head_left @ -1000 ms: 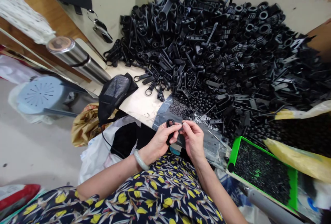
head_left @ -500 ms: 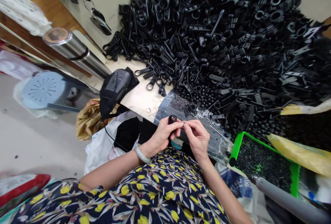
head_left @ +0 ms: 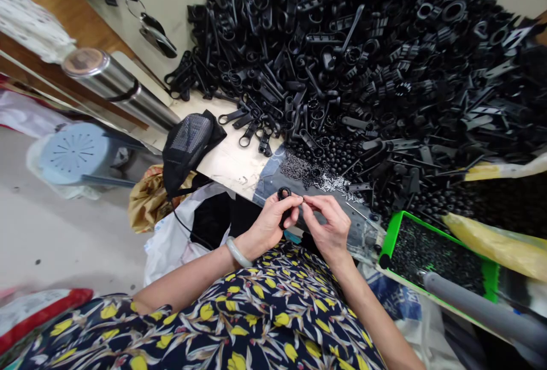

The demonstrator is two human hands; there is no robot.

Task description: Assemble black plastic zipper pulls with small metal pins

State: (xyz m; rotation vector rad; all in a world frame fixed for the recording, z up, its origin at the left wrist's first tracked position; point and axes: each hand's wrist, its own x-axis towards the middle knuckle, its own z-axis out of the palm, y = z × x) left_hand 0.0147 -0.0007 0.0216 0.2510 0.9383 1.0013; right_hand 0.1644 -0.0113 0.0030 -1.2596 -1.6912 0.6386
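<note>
Closed around a black ring-ended plastic part (head_left: 284,193) is my left hand (head_left: 270,220), held just over the table's front edge. My right hand (head_left: 328,223) meets it at the fingertips, thumb and forefinger pinched at the left thumb; whatever sits in that pinch is too small to make out. Right behind the hands lie a patch of tiny dark pieces (head_left: 294,166), a scatter of short silver pins (head_left: 331,183) and many small black balls (head_left: 337,153). A thin metal rod (head_left: 361,210) rests to the right of my right hand.
A large heap of black plastic parts (head_left: 342,56) covers the back. On the left stand a steel thermos (head_left: 123,88), a black mesh cap (head_left: 188,147) and a blue stool (head_left: 74,153). A green tray (head_left: 395,227) of small black pieces and a grey tube (head_left: 470,301) are at right.
My right fingers have loosened slightly and shifted a little rightward from the left fingertips. The ring-ended part stays in my left hand. The camera view has shifted slightly.
</note>
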